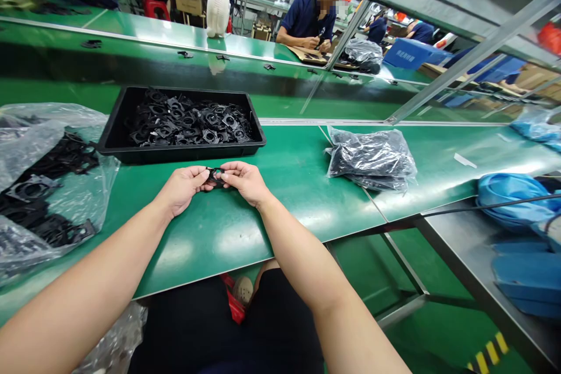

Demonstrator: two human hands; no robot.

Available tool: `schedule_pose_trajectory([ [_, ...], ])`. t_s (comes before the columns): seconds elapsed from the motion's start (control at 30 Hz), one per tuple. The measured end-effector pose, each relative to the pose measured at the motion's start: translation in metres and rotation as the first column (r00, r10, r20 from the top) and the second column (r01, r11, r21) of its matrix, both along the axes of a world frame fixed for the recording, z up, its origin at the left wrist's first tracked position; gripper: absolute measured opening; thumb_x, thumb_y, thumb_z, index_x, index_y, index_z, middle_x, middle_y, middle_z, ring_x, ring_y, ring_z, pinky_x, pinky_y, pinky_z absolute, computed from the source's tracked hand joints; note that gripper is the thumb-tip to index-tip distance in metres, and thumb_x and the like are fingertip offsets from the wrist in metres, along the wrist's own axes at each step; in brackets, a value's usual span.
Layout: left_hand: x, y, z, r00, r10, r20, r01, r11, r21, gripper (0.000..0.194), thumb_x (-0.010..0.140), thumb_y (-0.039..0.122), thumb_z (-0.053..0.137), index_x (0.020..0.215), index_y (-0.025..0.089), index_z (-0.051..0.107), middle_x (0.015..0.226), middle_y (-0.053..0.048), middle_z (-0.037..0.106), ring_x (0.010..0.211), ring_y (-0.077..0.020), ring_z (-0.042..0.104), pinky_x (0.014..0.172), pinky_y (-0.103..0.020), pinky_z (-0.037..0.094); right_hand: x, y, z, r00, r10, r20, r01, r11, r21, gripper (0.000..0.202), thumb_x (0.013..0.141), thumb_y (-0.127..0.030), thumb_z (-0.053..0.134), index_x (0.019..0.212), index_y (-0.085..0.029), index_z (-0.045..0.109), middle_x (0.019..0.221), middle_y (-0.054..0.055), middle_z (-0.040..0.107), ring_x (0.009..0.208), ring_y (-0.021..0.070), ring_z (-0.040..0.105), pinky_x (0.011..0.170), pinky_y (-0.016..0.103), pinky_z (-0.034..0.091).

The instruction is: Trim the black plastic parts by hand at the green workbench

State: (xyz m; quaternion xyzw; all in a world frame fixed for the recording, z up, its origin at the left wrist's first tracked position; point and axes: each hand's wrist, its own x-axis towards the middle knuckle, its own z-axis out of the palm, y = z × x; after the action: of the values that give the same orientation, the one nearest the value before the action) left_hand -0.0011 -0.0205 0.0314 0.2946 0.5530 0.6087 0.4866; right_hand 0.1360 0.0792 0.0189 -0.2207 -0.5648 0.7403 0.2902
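Note:
Between my two hands is a small black plastic part (215, 175), held just above the green tabletop. My left hand (186, 186) pinches its left end, and my right hand (243, 180) pinches its right end. Right behind them stands a black tray (184, 155) heaped with similar black parts (193, 120). An open clear plastic bag (79, 187) at the left holds more black parts (33, 190). To the right of my hands lies a closed clear bag (372, 158) filled with dark pieces.
Behind the tray, a conveyor belt (272, 90) runs across, with several black parts along its far edge. A person (307, 20) works beyond it. Blue cloth (512, 196) and a metal surface (460, 234) are at the right, and a metal strut (451, 64) slants above.

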Motion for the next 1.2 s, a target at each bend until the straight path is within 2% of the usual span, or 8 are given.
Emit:
schedule_pose_trajectory([
  [0.2,-0.002,0.003,-0.004,0.995,0.065,0.075,-0.067,0.997,0.03,0.032,0.058,0.032,0.08,0.081,0.013,0.068,0.08,-0.004,0.068,0.068,-0.0115,0.06,0.068,-0.028,0.048,-0.004,0.0,-0.001,0.999,-0.034,0.015,0.034,0.999,0.036,0.039,0.059,-0.034,0.08,0.088,-0.015,0.064,0.076,0.002,0.071,0.063,0.0098,0.062,0.056,0.021,0.05],
  [0.3,-0.003,0.004,-0.005,0.994,0.061,0.094,-0.064,0.997,0.032,0.029,0.061,0.03,0.078,0.082,0.014,0.068,0.082,-0.005,0.068,0.07,-0.0116,0.06,0.069,-0.028,0.048,-0.006,0.001,-0.002,0.999,-0.031,0.023,0.03,0.999,0.029,0.039,0.059,-0.034,0.08,0.089,-0.015,0.064,0.074,0.001,0.07,0.06,0.0091,0.06,0.055,0.021,0.05],
  [0.53,-0.003,0.003,0.0,0.99,0.066,0.122,-0.065,0.998,-0.02,0.025,0.064,0.029,0.076,0.082,0.013,0.068,0.08,-0.004,0.067,0.069,-0.0104,0.06,0.066,-0.024,0.048,-0.006,0.0,-0.001,0.998,-0.055,0.01,0.055,0.998,0.024,0.035,0.06,-0.03,0.079,0.087,-0.015,0.063,0.074,0.001,0.069,0.06,0.0083,0.059,0.056,0.021,0.049],
  [0.77,-0.006,0.002,0.002,0.99,0.054,0.13,-0.048,0.998,-0.05,0.023,0.063,0.029,0.075,0.077,0.012,0.067,0.07,-0.003,0.063,0.06,-0.0102,0.057,0.055,-0.023,0.046,-0.003,-0.003,0.004,1.0,-0.021,0.019,0.021,1.0,-0.016,0.037,0.057,-0.029,0.079,0.087,-0.014,0.064,0.074,0.002,0.069,0.061,0.0092,0.06,0.054,0.021,0.048],
  [1.03,-0.001,0.003,0.003,0.991,0.093,0.095,-0.09,0.996,-0.028,0.032,0.058,0.03,0.079,0.082,0.011,0.068,0.075,-0.004,0.066,0.064,-0.0103,0.058,0.058,-0.022,0.047,-0.001,0.0,0.006,1.0,-0.007,-0.003,0.007,0.999,-0.045,0.038,0.057,-0.027,0.079,0.089,-0.015,0.064,0.074,0.002,0.07,0.06,0.009,0.061,0.053,0.019,0.048],
  [1.2,-0.001,0.002,0.005,0.993,0.084,0.076,-0.082,0.996,-0.029,0.035,0.052,0.033,0.082,0.076,0.012,0.067,0.067,-0.001,0.062,0.058,-0.0084,0.055,0.054,-0.021,0.044,-0.001,-0.001,0.007,1.0,-0.011,0.012,0.011,0.999,-0.042,0.034,0.057,-0.025,0.079,0.086,-0.015,0.065,0.074,0.002,0.071,0.062,0.009,0.062,0.053,0.018,0.047],
])
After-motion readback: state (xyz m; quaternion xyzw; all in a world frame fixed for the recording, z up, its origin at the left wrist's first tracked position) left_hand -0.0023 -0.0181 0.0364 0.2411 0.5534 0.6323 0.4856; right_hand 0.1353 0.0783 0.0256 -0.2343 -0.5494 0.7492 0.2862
